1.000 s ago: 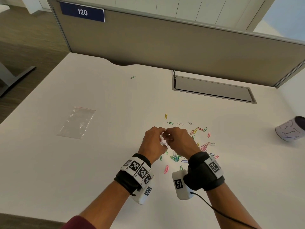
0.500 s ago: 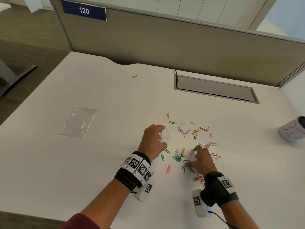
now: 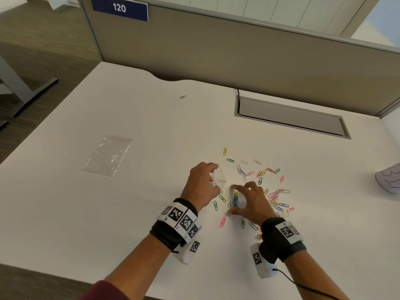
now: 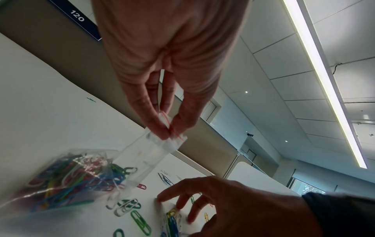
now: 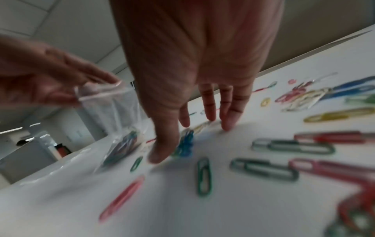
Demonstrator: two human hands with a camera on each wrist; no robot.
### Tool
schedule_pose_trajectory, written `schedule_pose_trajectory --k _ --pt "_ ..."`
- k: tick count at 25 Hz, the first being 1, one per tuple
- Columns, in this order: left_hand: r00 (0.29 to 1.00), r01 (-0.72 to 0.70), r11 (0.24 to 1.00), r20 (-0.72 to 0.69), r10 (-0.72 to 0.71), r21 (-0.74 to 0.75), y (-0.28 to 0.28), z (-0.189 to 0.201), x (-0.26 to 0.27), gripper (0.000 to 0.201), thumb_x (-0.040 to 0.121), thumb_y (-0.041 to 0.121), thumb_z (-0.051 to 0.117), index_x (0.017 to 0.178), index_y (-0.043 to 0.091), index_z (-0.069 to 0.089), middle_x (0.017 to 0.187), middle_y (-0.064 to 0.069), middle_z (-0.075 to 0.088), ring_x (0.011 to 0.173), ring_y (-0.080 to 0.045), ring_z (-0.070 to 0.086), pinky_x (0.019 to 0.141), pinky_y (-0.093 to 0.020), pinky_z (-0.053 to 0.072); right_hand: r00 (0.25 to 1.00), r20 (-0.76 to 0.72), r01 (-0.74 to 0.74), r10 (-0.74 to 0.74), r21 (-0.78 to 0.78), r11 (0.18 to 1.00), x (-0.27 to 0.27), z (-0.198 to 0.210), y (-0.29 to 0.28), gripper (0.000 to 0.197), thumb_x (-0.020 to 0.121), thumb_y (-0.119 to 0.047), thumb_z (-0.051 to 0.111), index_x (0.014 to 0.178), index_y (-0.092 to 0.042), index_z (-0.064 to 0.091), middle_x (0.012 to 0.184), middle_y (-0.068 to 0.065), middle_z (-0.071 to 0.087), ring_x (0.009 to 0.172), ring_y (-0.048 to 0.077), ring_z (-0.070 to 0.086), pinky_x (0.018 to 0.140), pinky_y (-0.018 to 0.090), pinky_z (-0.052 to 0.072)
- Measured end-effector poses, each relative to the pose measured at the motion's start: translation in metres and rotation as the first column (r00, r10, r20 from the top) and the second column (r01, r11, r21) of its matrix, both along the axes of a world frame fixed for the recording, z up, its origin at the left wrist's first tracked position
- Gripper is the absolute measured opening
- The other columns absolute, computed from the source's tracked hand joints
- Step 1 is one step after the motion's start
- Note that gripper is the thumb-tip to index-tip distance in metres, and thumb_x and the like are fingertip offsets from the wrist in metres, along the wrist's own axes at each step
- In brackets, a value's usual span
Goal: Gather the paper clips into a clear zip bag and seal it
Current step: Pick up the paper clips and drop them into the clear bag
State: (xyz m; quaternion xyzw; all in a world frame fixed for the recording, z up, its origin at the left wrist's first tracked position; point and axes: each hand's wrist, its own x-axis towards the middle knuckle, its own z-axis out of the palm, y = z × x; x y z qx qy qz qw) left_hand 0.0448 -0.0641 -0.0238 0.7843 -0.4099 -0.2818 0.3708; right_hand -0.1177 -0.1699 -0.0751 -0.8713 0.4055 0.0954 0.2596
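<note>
White desk [image 3: 129,213], scattered paper clips [image 3: 275,198]: my left hand [image 3: 201,185] pinches the zip bag [image 4: 154,154] by its top, clips inside; my right hand [image 3: 253,202], fingers spread, reaches a small cluster.

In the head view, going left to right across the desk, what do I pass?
Flat empty zip bag → lone green paper clip → left hand pinching the held zip bag → right hand over the scattered paper clips → white cup with writing at the right edge.
</note>
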Motion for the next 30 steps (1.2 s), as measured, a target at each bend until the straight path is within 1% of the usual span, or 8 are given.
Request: schedule_pose_trajectory --k 5,9,16,20,22,24,26,30 --pt "1.000 0.031 1.000 0.006 -0.031 0.006 -0.005 0.000 -0.005 0.060 0.071 0.004 0.074 0.126 0.014 0.054 0.114 -0.005 0.056 0.092 -0.016 0.060 0.077 -0.022 0.054 0.979 0.203 0.036 -0.015 -0.097 0.995 0.009 -0.022 0.011 0.025 0.079 -0.004 0.070 0.103 -0.008 0.071 0.105 0.009 0.063 0.100 0.029 0.056 0.078 0.025 0.041" --pt "0.999 0.040 0.999 0.014 -0.040 0.010 -0.007 0.001 -0.006 0.059 0.071 0.005 0.074 0.126 0.014 0.054 0.113 -0.005 0.056 0.090 -0.016 0.060 0.075 -0.020 0.053 0.990 0.127 -0.027 0.055 -0.210 0.977 0.014 -0.020 0.008 0.016 0.082 0.002 0.059 0.090 -0.006 0.069 0.090 0.009 0.065 0.085 0.030 0.060 0.067 0.028 0.041" --pt "0.999 0.052 0.999 0.001 -0.052 0.014 -0.005 0.003 -0.005 0.059 0.072 0.004 0.073 0.126 0.015 0.053 0.114 -0.005 0.055 0.090 -0.015 0.059 0.076 -0.020 0.052 0.985 0.161 0.094 -0.061 -0.206 0.974 0.012 -0.007 0.008 0.025 0.088 -0.003 0.053 0.107 -0.008 0.069 0.103 0.010 0.072 0.094 0.026 0.067 0.086 0.031 0.053" --pt "0.998 0.062 0.998 -0.003 -0.062 0.012 -0.005 0.005 -0.006 0.059 0.072 0.003 0.074 0.126 0.014 0.053 0.114 -0.005 0.055 0.092 -0.016 0.060 0.078 -0.023 0.054 0.669 0.450 0.443 -0.592 0.398 0.803 0.008 0.020 -0.002 0.016 0.080 -0.002 0.070 0.096 -0.003 0.072 0.092 0.014 0.075 0.084 0.025 0.072 0.085 0.035 0.058" --pt "0.998 0.059 0.998 -0.006 -0.059 0.012 -0.005 0.005 -0.007 0.059 0.071 0.004 0.074 0.126 0.014 0.054 0.115 -0.005 0.055 0.091 -0.016 0.060 0.079 -0.025 0.055 0.477 0.475 0.288 -0.739 0.710 0.642 0.012 0.047 0.000 0.017 0.080 0.001 0.069 0.098 0.002 0.071 0.091 0.018 0.074 0.085 0.028 0.073 0.081 0.031 0.059" --pt "0.998 0.057 0.998 -0.016 -0.057 0.007 -0.006 0.005 -0.010 0.059 0.071 0.004 0.075 0.125 0.014 0.054 0.116 -0.004 0.056 0.090 -0.016 0.061 0.080 -0.027 0.056 0.419 0.441 0.131 -0.793 0.836 0.534 0.021 0.066 0.003 0.018 0.081 0.003 0.067 0.099 0.004 0.070 0.088 0.016 0.074 0.083 0.025 0.073 0.076 0.025 0.059" --pt "0.998 0.054 0.999 -0.016 -0.054 0.008 -0.007 0.006 -0.010 0.060 0.071 0.004 0.076 0.126 0.014 0.054 0.117 -0.004 0.056 0.091 -0.016 0.061 0.084 -0.029 0.055 0.469 0.446 0.110 -0.762 0.827 0.552 0.032 0.071 0.006 0.016 0.082 0.004 0.066 0.097 0.004 0.070 0.086 0.016 0.074 0.081 0.025 0.072 0.074 0.024 0.059" --pt "0.998 0.054 0.999 -0.014 -0.054 0.007 -0.008 0.008 -0.009 0.062 0.071 0.003 0.076 0.129 0.012 0.053 0.120 -0.005 0.056 0.094 -0.016 0.061 0.085 -0.024 0.053 0.729 0.451 0.270 -0.515 0.503 0.821 0.046 0.056 0.009 0.019 0.082 0.000 0.067 0.101 -0.001 0.070 0.093 0.015 0.074 0.087 0.027 0.072 0.082 0.037 0.060"
